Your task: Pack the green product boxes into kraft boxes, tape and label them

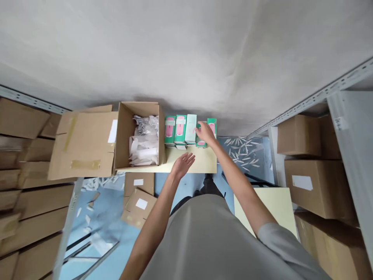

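A row of small green, pink and white cartons (pixel 180 128) stands on a pale yellow tabletop (pixel 201 161) against the wall. My right hand (pixel 205 133) reaches over the right part of this row, its fingers apart. Its fingertips are at the right edge of a pale mint carton (pixel 190 128); whether they touch it is unclear. Under that hand, a green and pink carton (pixel 201 144) is partly hidden, and another green carton (pixel 212 125) stands just to its right. Nearer to me, my left hand (pixel 183 165) hovers open at the table's front, fingers stretched out, holding nothing.
Left of the cartons stands an open cardboard box (pixel 124 136) with clear and white plastic packaging inside. Beside it is a taped cardboard box (pixel 84 144). Shelves with brown boxes (pixel 319 186) flank both sides. White strips (pixel 243 151) litter the blue floor, and a stool-like yellow surface (pixel 268 206) is at right.
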Available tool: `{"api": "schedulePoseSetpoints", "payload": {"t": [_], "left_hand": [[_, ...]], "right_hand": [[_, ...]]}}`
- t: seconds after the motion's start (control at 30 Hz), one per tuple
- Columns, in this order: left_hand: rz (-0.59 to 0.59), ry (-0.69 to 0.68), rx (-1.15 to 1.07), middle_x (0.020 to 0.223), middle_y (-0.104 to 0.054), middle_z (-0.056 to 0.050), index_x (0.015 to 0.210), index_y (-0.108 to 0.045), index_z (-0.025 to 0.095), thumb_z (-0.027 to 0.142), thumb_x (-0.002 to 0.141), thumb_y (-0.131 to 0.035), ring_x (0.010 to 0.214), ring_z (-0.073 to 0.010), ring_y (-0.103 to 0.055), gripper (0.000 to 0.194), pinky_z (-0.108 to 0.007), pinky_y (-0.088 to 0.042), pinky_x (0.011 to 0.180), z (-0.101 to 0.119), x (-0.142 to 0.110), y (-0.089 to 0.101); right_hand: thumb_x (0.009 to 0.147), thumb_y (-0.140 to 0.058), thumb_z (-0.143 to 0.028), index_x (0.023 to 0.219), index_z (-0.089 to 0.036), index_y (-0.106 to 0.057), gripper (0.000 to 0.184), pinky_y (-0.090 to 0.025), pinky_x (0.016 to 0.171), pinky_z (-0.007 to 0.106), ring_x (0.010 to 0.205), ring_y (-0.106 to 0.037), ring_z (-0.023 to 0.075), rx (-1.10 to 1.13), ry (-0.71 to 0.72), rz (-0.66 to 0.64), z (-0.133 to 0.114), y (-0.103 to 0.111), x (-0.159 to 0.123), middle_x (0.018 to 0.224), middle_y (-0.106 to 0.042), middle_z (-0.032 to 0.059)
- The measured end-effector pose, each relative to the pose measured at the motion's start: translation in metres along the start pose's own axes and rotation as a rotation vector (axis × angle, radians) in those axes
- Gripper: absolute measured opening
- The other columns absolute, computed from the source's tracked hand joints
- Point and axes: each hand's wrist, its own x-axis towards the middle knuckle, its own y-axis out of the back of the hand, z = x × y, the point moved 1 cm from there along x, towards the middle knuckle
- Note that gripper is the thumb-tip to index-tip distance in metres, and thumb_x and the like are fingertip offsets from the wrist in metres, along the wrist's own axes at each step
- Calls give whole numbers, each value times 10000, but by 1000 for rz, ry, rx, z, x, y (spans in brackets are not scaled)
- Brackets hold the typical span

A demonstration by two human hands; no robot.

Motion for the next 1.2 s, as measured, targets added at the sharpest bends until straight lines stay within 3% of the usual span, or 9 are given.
{"api": "schedulePoseSetpoints", "payload": {"t": [0.1, 0.2, 0.3, 0.4, 0.63, 0.77, 1.0, 1.1, 1.2], "left_hand": [[94, 71, -187, 1507, -630, -187, 1166, -641, 198, 201, 952, -643, 1390, -276, -665, 214, -420, -540, 1211, 16, 31, -21], [125, 81, -283, 1437, -662, -163, 1152, -643, 201, 145, 972, -607, 1359, -265, -674, 192, -423, -536, 1210, 27, 52, -38], [133, 83, -278, 1324, -700, -144, 1106, -660, 202, 116, 972, -607, 1284, -254, -698, 168, -426, -529, 1211, 28, 63, -45], [145, 87, -265, 1206, -719, -126, 1061, -667, 200, 94, 949, -631, 1184, -232, -721, 159, -405, -536, 1192, 20, 61, -40], [130, 249, -221, 998, -715, -136, 1097, -657, 169, 252, 950, -673, 957, -234, -754, 170, -343, -645, 910, -29, 8, 3], [100, 268, -60, 969, -730, -132, 1058, -665, 166, 323, 945, -663, 899, -228, -757, 194, -335, -633, 873, -53, -18, 15], [-153, -126, 433, 1179, -755, -86, 1105, -697, 224, 377, 852, -746, 1260, -274, -700, 299, -436, -474, 1188, -93, -32, -4], [-366, -330, 591, 1232, -739, -93, 1280, -684, 230, 384, 856, -779, 1284, -280, -678, 461, -448, -467, 1195, -125, -44, -30], [-701, -582, 773, 1276, -725, -115, 1304, -707, 234, 396, 927, -717, 1258, -293, -689, 411, -470, -515, 1149, -160, -71, -64]], "right_hand": [[1059, -512, -226, 1530, -17, -548, 517, -363, 1311, 518, 1518, -516, 372, -57, 7, -63, 6, -3, 76, 1588, -574, 274], [1026, -481, -147, 1612, -15, -469, 601, -347, 1329, 525, 1564, -477, 355, -54, 28, -159, 16, -12, 118, 1634, -542, 262], [1026, -453, -143, 1662, -48, -429, 644, -404, 1297, 523, 1525, -535, 339, -23, 28, -236, 27, -23, 121, 1615, -578, 238], [1071, -408, -215, 1698, -108, -400, 636, -388, 1310, 528, 1537, -522, 317, 56, 58, -159, 37, -30, 93, 1633, -570, 206], [1129, -414, -406, 1659, -235, -490, 562, -428, 1265, 508, 1425, -598, 300, 249, 165, 80, 39, -22, -53, 1451, -697, 155], [1123, -411, -400, 1646, -244, -504, 554, -405, 1269, 550, 1398, -618, 311, 252, 87, 229, 33, -7, -153, 1453, -700, 154], [1022, -615, -528, 1636, -238, -517, 686, -341, 1324, 561, 1554, -478, 353, 203, -279, 666, 48, 2, -334, 1628, -570, 160], [910, -749, -605, 1683, -227, -443, 913, -381, 1302, 575, 1522, -502, 376, 311, -532, 845, 48, -20, -426, 1658, -518, 179], [783, -857, -637, 1732, -243, -338, 1151, -517, 1184, 562, 1340, -654, 359, 568, -726, 957, 34, -52, -507, 1658, -491, 199]]}}
